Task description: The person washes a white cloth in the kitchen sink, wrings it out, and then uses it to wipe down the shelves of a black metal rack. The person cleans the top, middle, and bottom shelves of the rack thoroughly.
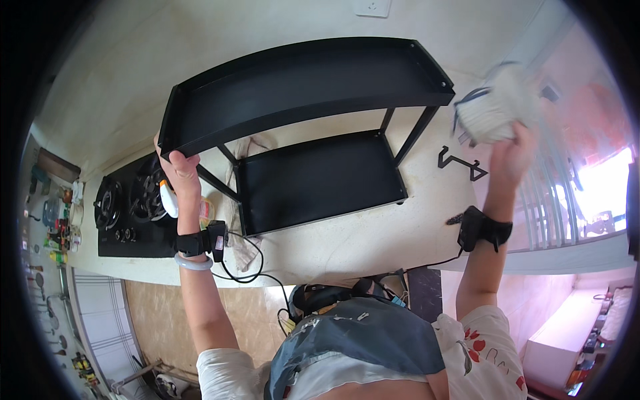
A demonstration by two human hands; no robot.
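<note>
A black two-tier metal shelf rack (310, 80) stands on the white countertop (320, 250). My left hand (182, 172) grips the near left corner of its upper tier. Raised to the right of the rack, my right hand (512, 155) holds a pale cloth (487, 115) with dark edging, blurred by motion. Just below the cloth lies a black metal hook piece (462, 164). Behind my left forearm are a white spray bottle with an orange tip (168, 198) and another container with a yellowish label (206, 211). Each wrist wears a black strapped device.
A black gas hob (135, 235) is left of the rack. Another cloth (245, 255) lies under the rack's left side and hangs towards the counter's front edge. Black cables run from the wrist devices. Vertical bars and a bright window are at the right; a wall socket (372, 7) is above.
</note>
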